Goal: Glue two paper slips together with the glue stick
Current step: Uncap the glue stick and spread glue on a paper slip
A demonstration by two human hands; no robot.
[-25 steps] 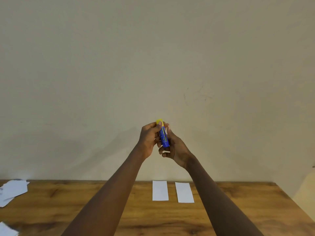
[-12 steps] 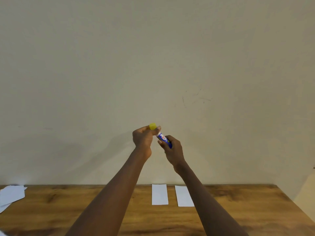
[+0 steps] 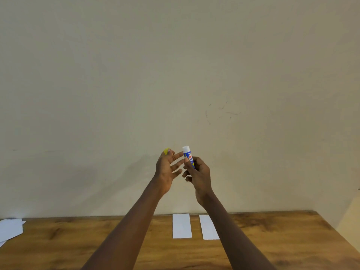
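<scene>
My right hand (image 3: pixel 199 176) grips a blue glue stick (image 3: pixel 188 155) upright in the air, its white tip bare at the top. Just to its left, my left hand (image 3: pixel 166 170) pinches the yellow cap (image 3: pixel 166 151) between thumb and forefinger, with the other fingers spread toward the stick. Both hands are raised well above the wooden table (image 3: pixel 282 242). Two white paper slips lie side by side at the table's far edge: the left slip (image 3: pixel 181 226) in full view, the right slip (image 3: pixel 208 228) partly covered by my right forearm.
A loose pile of white papers (image 3: pixel 9 228) lies at the table's far left edge. A plain beige wall rises directly behind the table. The table's right edge runs diagonally at the lower right.
The yellow cap has come off the glue stick. My left hand drew it away to the left while my right hand turned the stick upright, baring the white tip.
</scene>
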